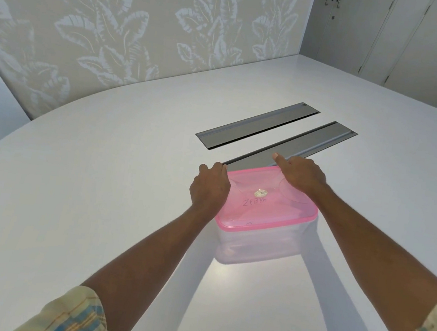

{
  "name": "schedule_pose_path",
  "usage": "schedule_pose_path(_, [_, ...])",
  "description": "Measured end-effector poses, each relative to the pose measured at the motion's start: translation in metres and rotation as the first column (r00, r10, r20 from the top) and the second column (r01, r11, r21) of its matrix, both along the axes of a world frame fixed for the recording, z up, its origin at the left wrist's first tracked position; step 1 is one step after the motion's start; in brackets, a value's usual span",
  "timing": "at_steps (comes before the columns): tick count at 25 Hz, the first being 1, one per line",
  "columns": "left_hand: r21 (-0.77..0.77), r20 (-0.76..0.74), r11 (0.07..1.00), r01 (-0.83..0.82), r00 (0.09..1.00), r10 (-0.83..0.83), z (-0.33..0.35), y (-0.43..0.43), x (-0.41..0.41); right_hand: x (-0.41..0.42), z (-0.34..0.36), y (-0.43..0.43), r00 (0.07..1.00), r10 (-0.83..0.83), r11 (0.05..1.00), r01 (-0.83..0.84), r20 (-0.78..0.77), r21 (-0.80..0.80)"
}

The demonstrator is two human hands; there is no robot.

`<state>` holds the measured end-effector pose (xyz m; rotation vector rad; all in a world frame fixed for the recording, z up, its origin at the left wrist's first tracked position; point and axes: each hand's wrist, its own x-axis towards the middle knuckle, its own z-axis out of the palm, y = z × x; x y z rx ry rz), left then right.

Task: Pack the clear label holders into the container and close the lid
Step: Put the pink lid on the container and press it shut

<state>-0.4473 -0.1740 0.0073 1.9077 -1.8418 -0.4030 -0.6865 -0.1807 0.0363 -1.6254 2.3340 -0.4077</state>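
Observation:
A clear square container stands on the white table, with a translucent pink lid lying on top of it. The lid carries a small round sticker and handwritten letters. My left hand curls over the lid's far-left corner, fingers bent down on the rim. My right hand presses on the lid's far-right corner, thumb stretched along the far edge. Faint shapes show through the container wall; I cannot make out the label holders among them.
Two long grey cable-slot covers are set into the white table just beyond the container. A leaf-patterned wall runs behind the table, and pale cabinets stand at the far right.

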Motion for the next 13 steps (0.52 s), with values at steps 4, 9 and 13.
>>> schedule_pose_path(4, [0.002,0.011,1.0,-0.001,1.0,0.001,0.0,-0.002,0.0,-0.006,-0.002,-0.016,0.997,0.063,0.998,-0.062,-0.042,0.028])
schedule_pose_path(9, [-0.009,0.014,1.0,0.0,1.0,0.0,-0.001,-0.002,-0.001,-0.012,-0.005,-0.021,0.994,0.112,0.992,-0.11,-0.02,0.068])
schedule_pose_path(13, [-0.012,0.001,1.0,0.002,1.0,-0.002,-0.001,-0.003,-0.001,-0.015,-0.009,-0.027,0.994,0.11,0.993,-0.11,0.006,0.034])
